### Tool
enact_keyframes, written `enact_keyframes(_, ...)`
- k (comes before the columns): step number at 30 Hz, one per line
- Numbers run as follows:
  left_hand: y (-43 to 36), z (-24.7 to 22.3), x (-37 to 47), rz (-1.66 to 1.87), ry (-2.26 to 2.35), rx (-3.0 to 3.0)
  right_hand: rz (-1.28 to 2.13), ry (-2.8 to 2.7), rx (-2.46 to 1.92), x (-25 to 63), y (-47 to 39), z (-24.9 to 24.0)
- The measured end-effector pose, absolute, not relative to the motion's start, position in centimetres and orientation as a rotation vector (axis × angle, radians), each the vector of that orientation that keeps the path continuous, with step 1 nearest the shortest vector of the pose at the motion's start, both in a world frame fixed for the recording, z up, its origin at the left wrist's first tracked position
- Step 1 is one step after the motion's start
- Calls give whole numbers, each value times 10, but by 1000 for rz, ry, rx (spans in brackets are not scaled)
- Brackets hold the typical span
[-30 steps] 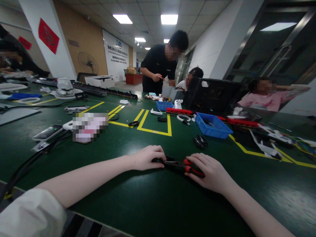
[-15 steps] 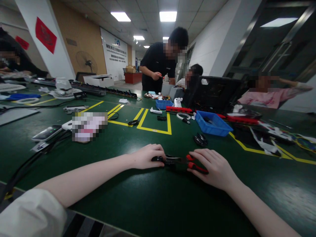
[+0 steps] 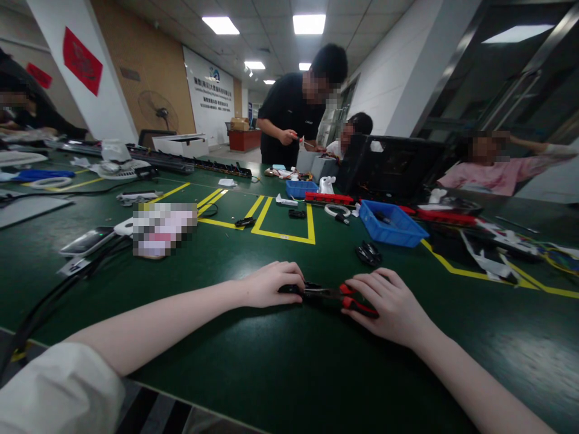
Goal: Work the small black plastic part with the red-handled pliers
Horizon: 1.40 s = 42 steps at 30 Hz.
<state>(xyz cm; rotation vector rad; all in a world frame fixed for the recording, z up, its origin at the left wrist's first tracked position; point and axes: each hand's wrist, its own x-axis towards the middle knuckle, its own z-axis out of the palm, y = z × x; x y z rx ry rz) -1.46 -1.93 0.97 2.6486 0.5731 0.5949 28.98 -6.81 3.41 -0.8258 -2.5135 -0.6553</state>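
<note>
Fingers of my left hand (image 3: 275,286) are wrapped round a small black part (image 3: 289,289) just above the green tabletop (image 3: 271,374). Red-and-black-handled pliers (image 3: 346,297) are held in my right hand (image 3: 391,304), with the handles between thumb and fingers. The plier jaws point left and meet the black part beside my left fingertips. What exactly lies between the jaws is too dark and small to tell. Behind my right hand lies a coiled black cable bundle (image 3: 368,254).
Beyond the hands stand a blue tray (image 3: 392,224), a smaller blue tray (image 3: 301,188) and a large black case (image 3: 393,169). A phone-like device (image 3: 88,242) and black cables lie left. One person (image 3: 294,114) stands across the table.
The handles of the pliers look slightly closer together, and my right fingers have drawn in a little. My left hand keeps nearly the same place.
</note>
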Motion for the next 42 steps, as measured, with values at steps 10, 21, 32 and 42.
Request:
enact_keyframes(10,-16,6,-15,607,536,2637,-395,-2546,-964,293,-68,30)
enact_keyframes(21,-18,8,-14,579,552,2627,-332,-2549,-959,296,-67,32)
enact_keyframes(32,-24,16,-15,573,575,2607,-216,-2566,-1097,295,-67,34)
enact_keyframes(42,-25,14,-14,589,575,2611,-319,-2613,-1058,297,-64,32)
